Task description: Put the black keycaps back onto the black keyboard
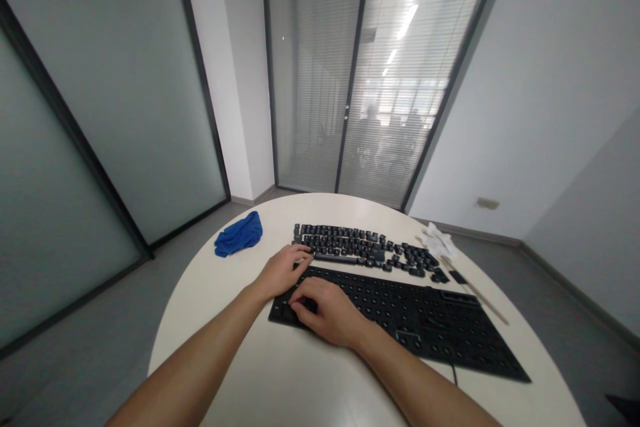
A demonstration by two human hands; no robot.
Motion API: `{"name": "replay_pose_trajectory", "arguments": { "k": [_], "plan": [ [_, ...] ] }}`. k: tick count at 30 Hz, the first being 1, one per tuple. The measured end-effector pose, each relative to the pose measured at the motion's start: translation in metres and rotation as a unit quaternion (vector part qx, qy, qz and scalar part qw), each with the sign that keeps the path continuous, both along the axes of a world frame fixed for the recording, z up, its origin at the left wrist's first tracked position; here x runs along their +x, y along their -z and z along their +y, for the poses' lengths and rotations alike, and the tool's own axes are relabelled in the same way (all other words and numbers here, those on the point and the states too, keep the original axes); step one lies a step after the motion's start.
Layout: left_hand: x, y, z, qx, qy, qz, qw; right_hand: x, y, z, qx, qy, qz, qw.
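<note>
A black keyboard (430, 323) with its keycaps off lies across the table in front of me. Behind it, loose black keycaps (345, 240) are spread in rows that follow a keyboard layout. My left hand (285, 271) rests by the left end of these rows, its fingers reaching to the nearest caps and its thumb apart from them. Over the left end of the bare keyboard is my right hand (325, 310), fingers curled and thumb drawn in toward the index finger. Anything between those fingertips is hidden.
The round white table (240, 347) holds a crumpled blue cloth (240, 233) at the left. White crumpled tissue (439, 240) and a thin stick-like tool with a dark part (483, 299) lie at the right. A cable (455, 375) runs from the keyboard's front edge. Glass partitions stand beyond.
</note>
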State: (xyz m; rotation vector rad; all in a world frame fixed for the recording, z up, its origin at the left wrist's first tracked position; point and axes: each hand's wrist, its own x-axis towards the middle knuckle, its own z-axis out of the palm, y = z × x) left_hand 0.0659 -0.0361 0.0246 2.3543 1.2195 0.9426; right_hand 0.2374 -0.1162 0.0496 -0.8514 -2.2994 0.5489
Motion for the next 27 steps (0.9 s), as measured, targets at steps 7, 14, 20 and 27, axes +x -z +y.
{"name": "replay_pose_trajectory", "arguments": {
  "k": [7, 14, 20, 27],
  "plan": [
    [0.000, -0.004, -0.002, -0.016, 0.010, 0.039, 0.999, 0.002, -0.002, -0.001, 0.018, -0.015, -0.011, 1.000],
    [-0.002, -0.007, -0.004, -0.021, 0.006, 0.041, 0.999, 0.002, -0.002, 0.000, 0.006, 0.027, 0.024, 0.999],
    [-0.004, -0.016, -0.011, 0.004, 0.043, 0.002, 0.999, 0.016, -0.002, 0.020, -0.030, 0.214, 0.101, 0.971],
    [0.005, -0.029, -0.027, 0.053, 0.123, 0.026, 0.991, 0.029, 0.003, 0.036, -0.093, 0.249, 0.186, 0.946]
  ]
}}
